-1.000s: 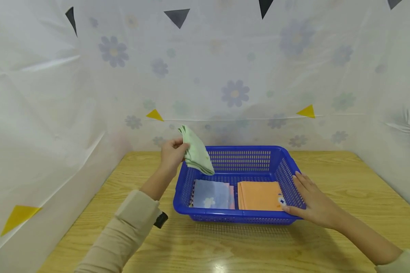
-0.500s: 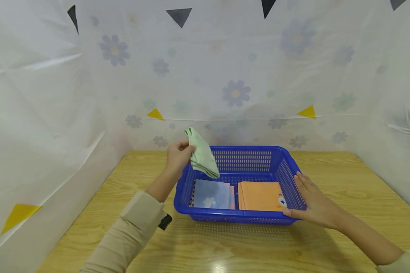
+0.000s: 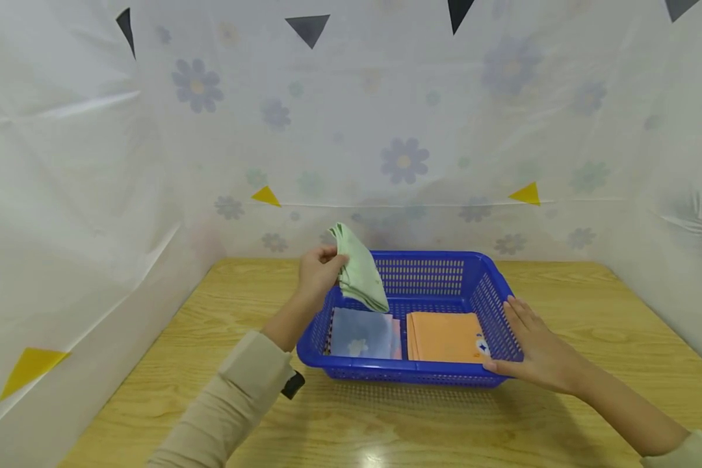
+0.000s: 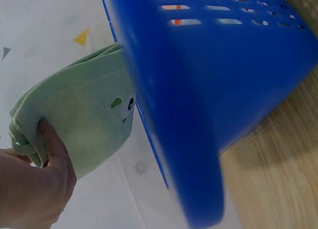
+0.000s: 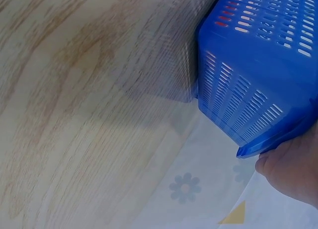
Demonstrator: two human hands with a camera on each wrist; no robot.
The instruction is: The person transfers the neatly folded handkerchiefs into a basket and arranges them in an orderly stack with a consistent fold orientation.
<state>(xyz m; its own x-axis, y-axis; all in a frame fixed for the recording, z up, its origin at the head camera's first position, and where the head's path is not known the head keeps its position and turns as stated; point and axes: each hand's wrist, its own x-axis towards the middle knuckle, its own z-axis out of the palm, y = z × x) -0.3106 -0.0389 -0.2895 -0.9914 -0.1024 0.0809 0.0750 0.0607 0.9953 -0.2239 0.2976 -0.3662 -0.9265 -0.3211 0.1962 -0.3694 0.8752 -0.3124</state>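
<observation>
My left hand (image 3: 318, 276) pinches a folded light-green towel (image 3: 363, 276) by its left edge, over the left side of a blue plastic basket (image 3: 386, 374). In the left wrist view the green towel (image 4: 84, 100) shows a small embroidered motif, and the thumb presses on its fold. Inside the basket, a folded grey-blue towel (image 3: 359, 331) with a pale flower lies at the left, pink cloth (image 3: 396, 338) showing at its edge. A folded orange towel (image 3: 444, 335) lies at the right. My right hand (image 3: 541, 354) rests on the basket's right front corner, fingers extended and thumb spread.
The basket stands on a wood-grain table (image 3: 339, 429). White flower-print sheeting (image 3: 339, 130) hangs behind the table and along both sides. Black and yellow triangles mark the sheeting. A black strap piece (image 3: 293, 385) shows at the left cuff.
My left hand has carried the green towel rightward and slightly down, further over the basket. The right hand and the basket stay in place.
</observation>
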